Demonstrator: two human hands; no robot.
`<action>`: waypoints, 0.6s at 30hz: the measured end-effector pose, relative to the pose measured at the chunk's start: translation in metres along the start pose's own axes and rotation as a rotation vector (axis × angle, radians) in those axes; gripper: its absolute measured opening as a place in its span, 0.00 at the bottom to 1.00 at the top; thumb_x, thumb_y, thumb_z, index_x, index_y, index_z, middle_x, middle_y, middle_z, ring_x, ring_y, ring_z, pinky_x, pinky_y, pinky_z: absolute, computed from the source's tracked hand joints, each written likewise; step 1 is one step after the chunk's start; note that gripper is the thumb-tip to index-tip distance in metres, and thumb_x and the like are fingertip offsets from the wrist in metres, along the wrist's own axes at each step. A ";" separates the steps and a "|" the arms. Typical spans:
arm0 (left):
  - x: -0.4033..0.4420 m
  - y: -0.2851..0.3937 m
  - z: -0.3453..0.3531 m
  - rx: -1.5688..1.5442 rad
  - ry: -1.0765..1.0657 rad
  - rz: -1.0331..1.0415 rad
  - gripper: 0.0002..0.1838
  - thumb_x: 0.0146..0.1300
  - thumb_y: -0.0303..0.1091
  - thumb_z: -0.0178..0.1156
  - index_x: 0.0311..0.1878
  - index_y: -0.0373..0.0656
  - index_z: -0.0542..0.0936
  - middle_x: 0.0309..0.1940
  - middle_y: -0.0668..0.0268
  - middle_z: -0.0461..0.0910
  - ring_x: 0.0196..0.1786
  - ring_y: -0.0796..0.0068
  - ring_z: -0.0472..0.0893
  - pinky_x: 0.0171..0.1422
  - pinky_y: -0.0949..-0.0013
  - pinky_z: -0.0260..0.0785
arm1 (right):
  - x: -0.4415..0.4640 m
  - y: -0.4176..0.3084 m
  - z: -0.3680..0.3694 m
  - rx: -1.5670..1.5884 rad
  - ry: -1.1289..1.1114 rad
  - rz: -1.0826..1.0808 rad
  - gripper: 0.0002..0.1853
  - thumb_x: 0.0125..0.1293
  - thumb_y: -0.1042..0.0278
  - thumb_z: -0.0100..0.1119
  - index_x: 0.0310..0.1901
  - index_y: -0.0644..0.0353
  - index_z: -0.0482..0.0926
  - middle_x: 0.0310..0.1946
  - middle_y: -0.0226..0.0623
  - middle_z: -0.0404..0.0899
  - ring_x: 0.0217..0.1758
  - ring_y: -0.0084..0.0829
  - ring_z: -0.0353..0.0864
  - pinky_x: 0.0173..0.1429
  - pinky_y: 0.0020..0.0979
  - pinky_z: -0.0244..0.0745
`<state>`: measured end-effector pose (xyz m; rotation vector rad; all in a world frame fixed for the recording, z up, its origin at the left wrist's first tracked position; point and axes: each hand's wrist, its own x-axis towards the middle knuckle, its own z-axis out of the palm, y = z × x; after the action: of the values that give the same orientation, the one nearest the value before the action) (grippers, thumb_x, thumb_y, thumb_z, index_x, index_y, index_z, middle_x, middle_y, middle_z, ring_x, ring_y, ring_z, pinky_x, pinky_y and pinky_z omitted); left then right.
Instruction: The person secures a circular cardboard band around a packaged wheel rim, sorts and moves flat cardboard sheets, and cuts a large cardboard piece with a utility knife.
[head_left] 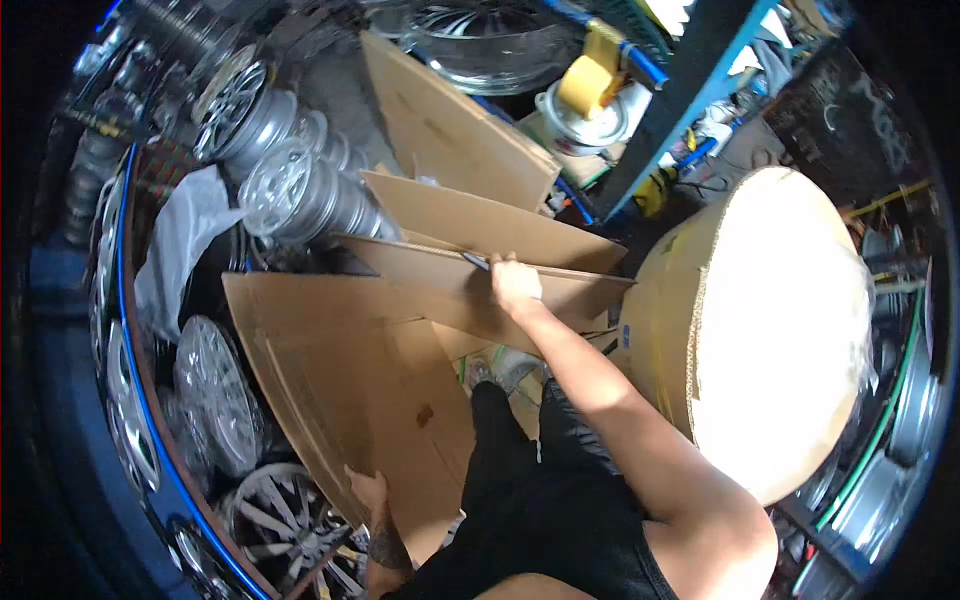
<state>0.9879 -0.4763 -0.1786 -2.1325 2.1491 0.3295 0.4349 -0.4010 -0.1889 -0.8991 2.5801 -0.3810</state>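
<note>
My right hand (517, 287) is closed at the top edge of an upright cardboard flap (440, 268). A slim, pen-like object (476, 261) pokes out from its fingers; its exact kind is unclear. Lower left, my left hand (368, 490) grips the side edge of a large brown cardboard panel (340, 360), which leans toward the left and has a dark stain. Another cardboard flap (490, 215) rises behind the one at my right hand. Where the panels join, lower down, is partly hidden by my right arm.
A big round cardboard-wrapped bundle (665, 300) stands close on the right. Stacked silver wheel rims (310, 195) and wheel covers (215, 390) crowd the left. Beyond are a flat cardboard piece (450, 125), a white bucket (575, 125) with yellow tape rolls (588, 85), and a blue post (680, 105).
</note>
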 end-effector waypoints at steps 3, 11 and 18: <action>0.015 -0.037 0.020 0.041 -0.056 0.108 0.50 0.60 0.34 0.69 0.78 0.25 0.51 0.63 0.31 0.75 0.66 0.35 0.76 0.71 0.46 0.68 | 0.056 0.030 -0.005 -0.099 0.010 0.027 0.12 0.70 0.67 0.53 0.43 0.57 0.86 0.47 0.49 0.87 0.48 0.47 0.90 0.50 0.46 0.86; 0.024 -0.046 -0.008 0.205 -0.290 0.211 0.52 0.64 0.43 0.67 0.77 0.21 0.48 0.51 0.31 0.81 0.54 0.33 0.82 0.62 0.46 0.74 | 0.147 -0.031 -0.120 -0.118 0.147 0.070 0.15 0.68 0.57 0.60 0.46 0.58 0.87 0.47 0.46 0.88 0.52 0.48 0.89 0.55 0.46 0.84; 0.095 0.009 -0.069 0.469 -0.660 0.336 0.39 0.68 0.50 0.62 0.68 0.24 0.66 0.45 0.37 0.85 0.50 0.36 0.85 0.58 0.44 0.77 | 0.030 -0.053 -0.090 -0.163 0.133 0.084 0.16 0.62 0.57 0.67 0.42 0.62 0.86 0.41 0.56 0.87 0.47 0.51 0.89 0.51 0.48 0.86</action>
<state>0.9829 -0.5845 -0.1319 -1.1914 1.9165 0.4258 0.4021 -0.4491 -0.0974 -0.8416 2.7933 -0.2160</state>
